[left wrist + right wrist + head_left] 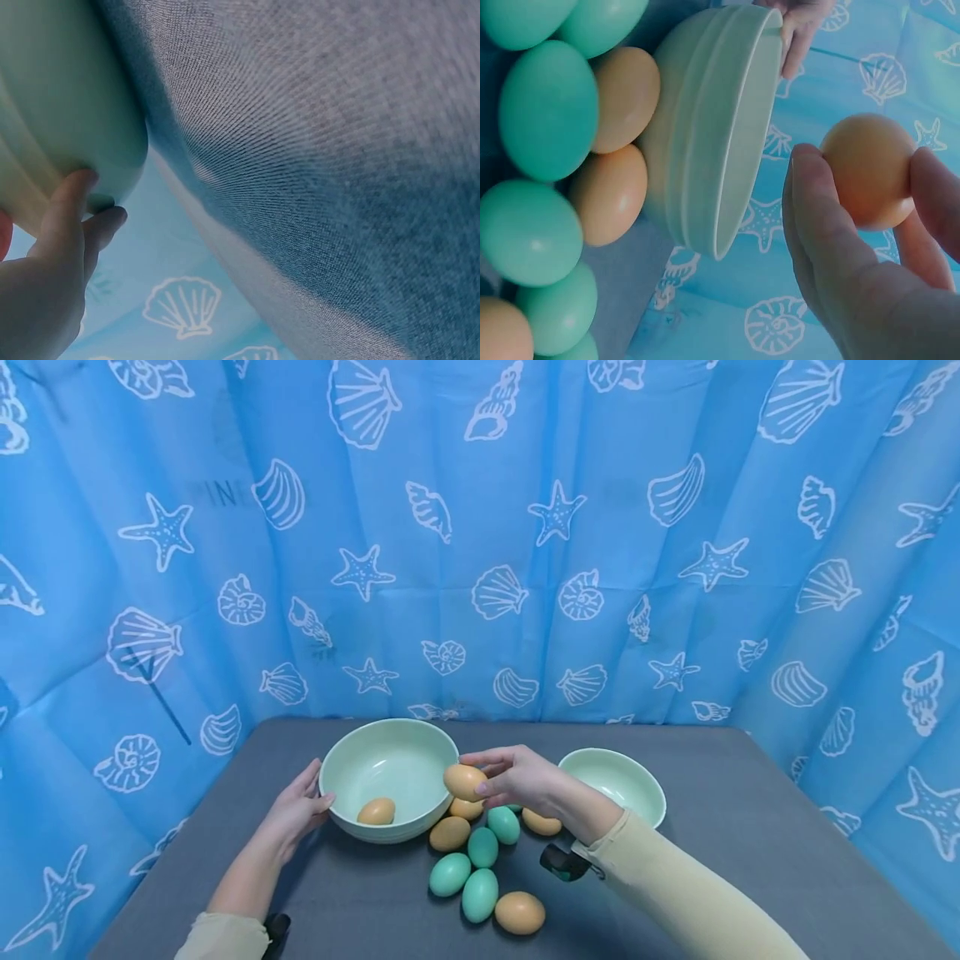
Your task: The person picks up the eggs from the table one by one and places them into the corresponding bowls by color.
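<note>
A large pale green bowl (420, 752) stands at the back left of the table, with one brown egg (377, 812) lying inside. My left hand (288, 817) grips its left side, thumb over the rim and fingers against the outer wall. In the left wrist view, fingers (71, 199) press on the wall of the bowl. Between thumb and fingertips, my right hand (525, 781) pinches another brown egg (870, 171), raised beside the bowl's right rim. Below that hand lie several green eggs (480, 895) and brown eggs (520, 913) in a loose group.
A smaller pale green bowl (648, 789) sits at the back right, partly behind my right forearm. The table has a dark grey cloth (360, 902). A blue curtain (465, 552) with white sea shells hangs right behind its far edge.
</note>
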Available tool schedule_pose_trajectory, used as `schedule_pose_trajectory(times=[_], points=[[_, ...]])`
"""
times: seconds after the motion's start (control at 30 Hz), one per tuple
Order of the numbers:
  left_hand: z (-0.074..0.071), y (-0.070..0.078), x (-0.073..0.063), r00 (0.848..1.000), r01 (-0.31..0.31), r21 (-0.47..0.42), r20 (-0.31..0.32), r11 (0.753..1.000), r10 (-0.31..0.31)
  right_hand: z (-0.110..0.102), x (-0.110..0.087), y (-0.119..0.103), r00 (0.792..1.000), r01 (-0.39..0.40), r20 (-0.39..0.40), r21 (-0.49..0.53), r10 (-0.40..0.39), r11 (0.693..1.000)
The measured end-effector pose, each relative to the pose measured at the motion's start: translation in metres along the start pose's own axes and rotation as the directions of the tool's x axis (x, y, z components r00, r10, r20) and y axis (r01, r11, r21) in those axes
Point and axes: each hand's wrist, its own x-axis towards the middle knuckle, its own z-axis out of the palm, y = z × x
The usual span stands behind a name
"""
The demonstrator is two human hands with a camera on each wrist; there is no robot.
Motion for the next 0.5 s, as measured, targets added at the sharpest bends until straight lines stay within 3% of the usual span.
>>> schedule_pose_trajectory(times=[0.5], points=[[0.002,0.002,0.0,1.0,0.011,0.005,-0.022,1.0,-0.011,0.019,0.031,-0.011,0.999,-0.001,-0.044,0.071,0.004,0.997]])
